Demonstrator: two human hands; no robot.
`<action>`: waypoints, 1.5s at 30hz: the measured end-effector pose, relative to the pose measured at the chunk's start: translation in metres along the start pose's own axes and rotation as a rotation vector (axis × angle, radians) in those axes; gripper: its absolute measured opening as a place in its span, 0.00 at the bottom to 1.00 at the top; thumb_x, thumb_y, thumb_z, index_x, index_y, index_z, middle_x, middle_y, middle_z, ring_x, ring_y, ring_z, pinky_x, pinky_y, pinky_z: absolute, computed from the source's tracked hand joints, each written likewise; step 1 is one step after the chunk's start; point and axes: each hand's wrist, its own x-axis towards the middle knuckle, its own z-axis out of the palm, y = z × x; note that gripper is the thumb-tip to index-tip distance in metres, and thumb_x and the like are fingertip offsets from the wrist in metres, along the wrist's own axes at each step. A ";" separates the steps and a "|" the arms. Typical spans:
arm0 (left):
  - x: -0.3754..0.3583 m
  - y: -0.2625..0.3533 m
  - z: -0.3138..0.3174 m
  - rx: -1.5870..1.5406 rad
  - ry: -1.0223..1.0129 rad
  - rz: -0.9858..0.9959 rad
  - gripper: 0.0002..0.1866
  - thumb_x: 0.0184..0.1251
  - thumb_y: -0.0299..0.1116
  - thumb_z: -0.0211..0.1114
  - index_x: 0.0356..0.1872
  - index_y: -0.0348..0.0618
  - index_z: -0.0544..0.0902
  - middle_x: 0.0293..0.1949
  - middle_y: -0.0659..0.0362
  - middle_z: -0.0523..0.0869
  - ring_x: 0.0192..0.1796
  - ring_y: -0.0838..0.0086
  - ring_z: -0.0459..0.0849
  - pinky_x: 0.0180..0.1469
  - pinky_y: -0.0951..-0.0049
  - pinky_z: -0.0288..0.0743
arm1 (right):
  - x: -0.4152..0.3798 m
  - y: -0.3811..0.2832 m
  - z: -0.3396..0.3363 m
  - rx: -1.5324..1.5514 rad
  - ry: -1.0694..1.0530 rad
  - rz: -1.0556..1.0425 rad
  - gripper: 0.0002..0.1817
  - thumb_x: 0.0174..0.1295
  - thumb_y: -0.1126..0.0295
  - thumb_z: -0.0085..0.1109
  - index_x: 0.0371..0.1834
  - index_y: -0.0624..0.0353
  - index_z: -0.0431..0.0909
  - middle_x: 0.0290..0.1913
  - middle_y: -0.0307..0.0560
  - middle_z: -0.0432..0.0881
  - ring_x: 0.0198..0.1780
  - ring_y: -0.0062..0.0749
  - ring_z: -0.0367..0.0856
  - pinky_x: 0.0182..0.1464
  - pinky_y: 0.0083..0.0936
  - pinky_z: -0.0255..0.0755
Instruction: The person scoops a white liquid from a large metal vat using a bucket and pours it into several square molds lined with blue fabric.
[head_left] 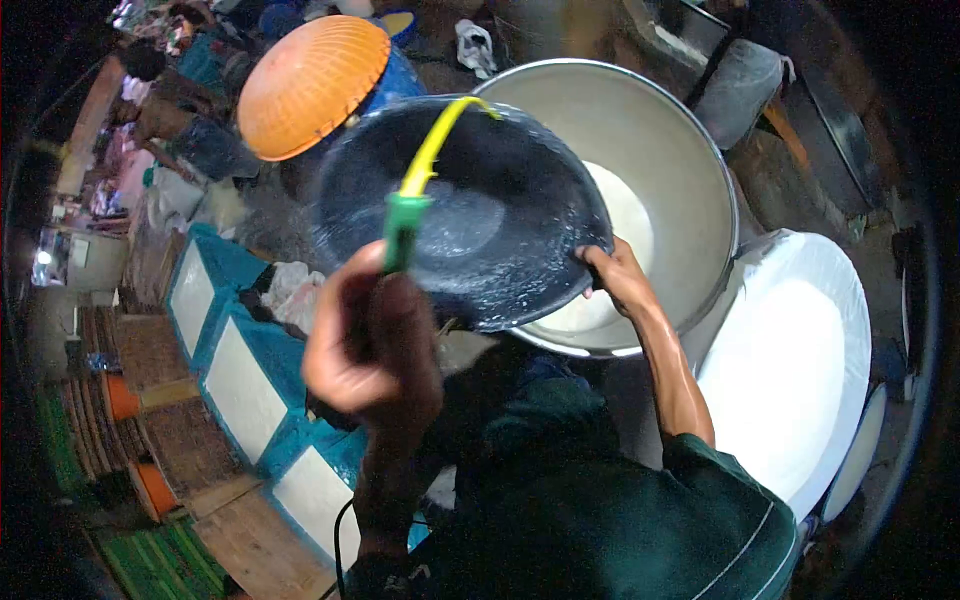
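Note:
Close to the camera, my left hand (375, 345) is closed round a green piece (405, 225) with a curved yellow strip (432, 148) rising from it. Beyond it is a wide black basin (545, 215), wet inside, which overlaps the left part of a large metal pot (690, 170). With its thumb over the basin's lower right rim, my right hand (622, 278) grips that edge. White contents (625, 215) show low in the pot. Part of the basin is hidden behind my left hand and the green piece.
An orange basket-like cover (315, 85) sits on a blue container at the upper left. White slabs (243, 390) in teal cloth line the left side, near wooden boards (180, 430). At the right is a white-lined round vessel (790, 370). Another person (190, 130) is at the far upper left.

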 end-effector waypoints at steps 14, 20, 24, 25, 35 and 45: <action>-0.055 -0.404 0.103 0.581 -0.667 -0.725 0.09 0.71 0.25 0.56 0.49 0.37 0.76 0.31 0.47 0.84 0.34 0.59 0.86 0.38 0.60 0.77 | 0.166 0.126 -0.146 -1.156 0.471 -0.084 0.35 0.60 0.76 0.56 0.74 0.49 0.64 0.66 0.70 0.71 0.53 0.57 0.84 0.54 0.42 0.78; -0.165 -0.549 0.103 0.607 -0.741 -0.982 0.11 0.69 0.34 0.57 0.47 0.42 0.75 0.31 0.54 0.84 0.34 0.64 0.84 0.37 0.63 0.77 | 0.214 0.214 -0.112 -1.445 0.379 0.344 0.44 0.57 0.68 0.60 0.79 0.40 0.53 0.78 0.68 0.47 0.36 0.60 0.87 0.35 0.45 0.84; -0.194 -0.593 0.066 0.655 -0.684 -1.325 0.11 0.69 0.34 0.56 0.49 0.46 0.76 0.36 0.47 0.86 0.42 0.49 0.86 0.45 0.55 0.78 | 0.236 0.316 -0.062 -1.450 0.347 0.166 0.43 0.54 0.74 0.56 0.78 0.42 0.57 0.79 0.67 0.47 0.30 0.56 0.86 0.27 0.38 0.80; -0.202 -0.603 0.043 0.688 -0.656 -1.391 0.11 0.69 0.35 0.56 0.50 0.48 0.77 0.41 0.45 0.86 0.46 0.48 0.85 0.48 0.54 0.78 | 0.241 0.334 -0.044 -1.360 0.294 0.171 0.43 0.54 0.75 0.56 0.78 0.43 0.58 0.79 0.69 0.46 0.29 0.57 0.85 0.26 0.37 0.79; -0.135 -0.579 -0.059 1.008 -0.580 -1.287 0.20 0.71 0.42 0.56 0.54 0.37 0.77 0.46 0.39 0.84 0.51 0.40 0.81 0.54 0.48 0.74 | 0.260 0.352 0.059 -1.136 0.152 0.103 0.45 0.53 0.67 0.64 0.77 0.42 0.57 0.79 0.65 0.45 0.53 0.66 0.81 0.38 0.47 0.82; -0.088 -0.463 0.019 0.690 -0.721 -0.958 0.22 0.71 0.38 0.58 0.59 0.35 0.67 0.49 0.35 0.81 0.53 0.42 0.82 0.56 0.51 0.74 | 0.197 0.338 -0.108 -0.728 0.273 0.462 0.22 0.62 0.58 0.59 0.57 0.56 0.80 0.45 0.56 0.87 0.48 0.47 0.85 0.50 0.40 0.76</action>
